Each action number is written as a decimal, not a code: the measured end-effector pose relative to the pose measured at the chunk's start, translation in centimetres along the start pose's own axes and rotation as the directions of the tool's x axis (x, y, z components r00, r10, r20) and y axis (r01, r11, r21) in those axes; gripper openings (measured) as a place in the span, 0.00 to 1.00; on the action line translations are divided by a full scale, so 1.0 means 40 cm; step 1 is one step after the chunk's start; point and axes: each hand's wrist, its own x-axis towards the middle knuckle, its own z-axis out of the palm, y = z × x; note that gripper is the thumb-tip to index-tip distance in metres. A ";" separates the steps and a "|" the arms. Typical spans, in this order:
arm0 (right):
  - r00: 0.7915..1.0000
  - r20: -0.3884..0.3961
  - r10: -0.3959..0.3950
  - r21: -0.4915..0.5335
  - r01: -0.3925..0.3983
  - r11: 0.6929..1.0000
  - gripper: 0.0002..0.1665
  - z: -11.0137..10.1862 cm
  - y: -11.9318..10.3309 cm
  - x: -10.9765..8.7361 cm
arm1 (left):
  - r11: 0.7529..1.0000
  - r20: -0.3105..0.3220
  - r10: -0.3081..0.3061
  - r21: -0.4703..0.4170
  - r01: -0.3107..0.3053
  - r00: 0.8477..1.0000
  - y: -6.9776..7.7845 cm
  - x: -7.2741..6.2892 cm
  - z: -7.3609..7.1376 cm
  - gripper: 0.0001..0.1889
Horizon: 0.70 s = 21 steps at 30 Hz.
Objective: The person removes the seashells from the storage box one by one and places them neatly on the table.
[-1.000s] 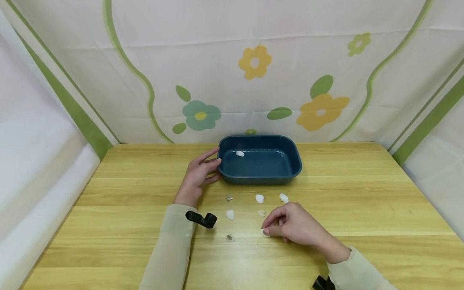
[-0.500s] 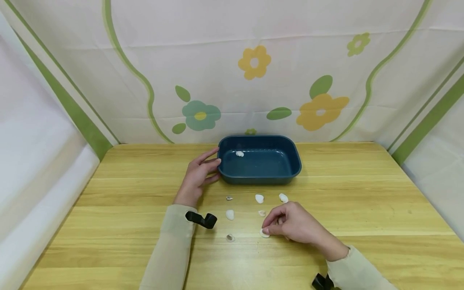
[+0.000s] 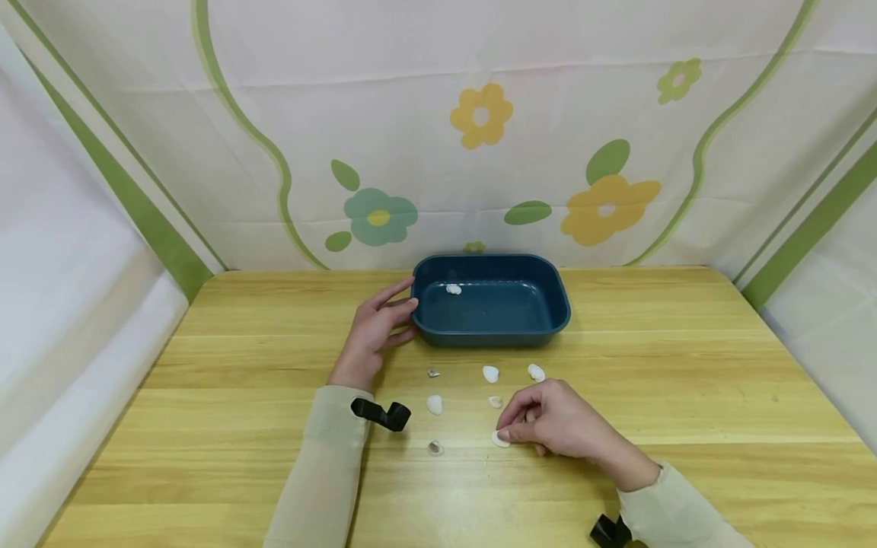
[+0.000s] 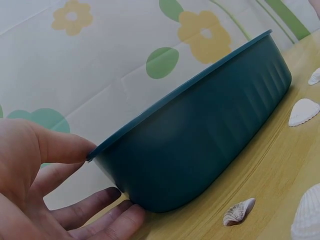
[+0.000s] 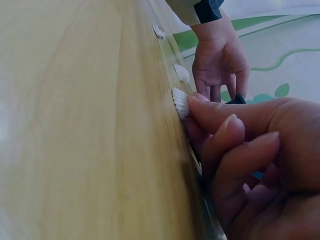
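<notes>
Thumb and index finger of my right hand [image 3: 562,418] pinch a white ribbed seashell [image 5: 180,103], low over the wooden table. My left hand [image 3: 375,331] touches the left end of a dark blue plastic basin [image 3: 489,340]. In the left wrist view its thumb lies at the rim and the other fingers rest against the outer wall. One white seashell [image 3: 454,289] lies inside the basin, near the back left. Between the hands lie more seashells: a white one [image 3: 435,405], a brownish one [image 3: 435,448] and a small dark one [image 3: 433,373].
Nearer the basin sit a white fan-shaped seashell [image 3: 490,374], another white seashell [image 3: 537,372] and a small pale one [image 3: 495,402]. The wooden table [image 3: 240,426] ends at a flower-printed cloth [image 3: 411,114] right behind the basin.
</notes>
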 end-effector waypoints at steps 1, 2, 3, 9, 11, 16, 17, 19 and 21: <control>1.000 -0.001 0.001 0.000 -0.001 1.000 0.10 0.000 0.000 0.000 | 1.000 0.002 0.000 0.000 0.000 1.000 0.000 0.000 0.000 0.24; 1.000 -0.002 0.002 0.000 -0.002 1.000 0.10 0.000 -0.001 0.000 | 1.000 0.002 0.000 -0.001 0.000 1.000 0.000 0.001 0.000 0.24; 1.000 -0.004 0.004 0.000 -0.004 1.000 0.10 0.000 -0.001 0.000 | 1.000 0.002 -0.002 -0.002 0.002 1.000 0.000 0.001 0.000 0.24; 1.000 -0.002 0.016 0.009 -0.016 1.000 0.09 0.001 -0.002 -0.001 | 1.000 0.006 -0.001 -0.013 0.001 1.000 0.000 -0.001 -0.002 0.24; 1.000 0.002 0.017 0.012 -0.017 1.000 0.09 0.002 -0.003 -0.001 | 1.000 0.010 0.001 -0.015 -0.001 1.000 0.000 -0.001 -0.002 0.24; 1.000 0.007 0.016 0.018 -0.016 1.000 0.10 0.002 -0.003 -0.001 | 1.000 0.008 -0.004 -0.011 0.004 1.000 -0.003 0.001 -0.003 0.24; 1.000 0.007 0.015 0.018 -0.016 1.000 0.10 0.002 -0.003 -0.001 | 1.000 0.005 -0.007 -0.012 0.007 1.000 -0.004 0.002 -0.003 0.24; 1.000 0.007 0.016 0.018 -0.016 1.000 0.09 0.001 -0.002 -0.001 | 1.000 0.003 -0.009 -0.011 0.009 1.000 -0.005 0.004 -0.004 0.24; 1.000 0.006 0.015 0.019 -0.015 1.000 0.09 0.001 -0.002 -0.001 | 1.000 0.000 -0.011 -0.012 0.011 1.000 -0.005 0.006 -0.004 0.24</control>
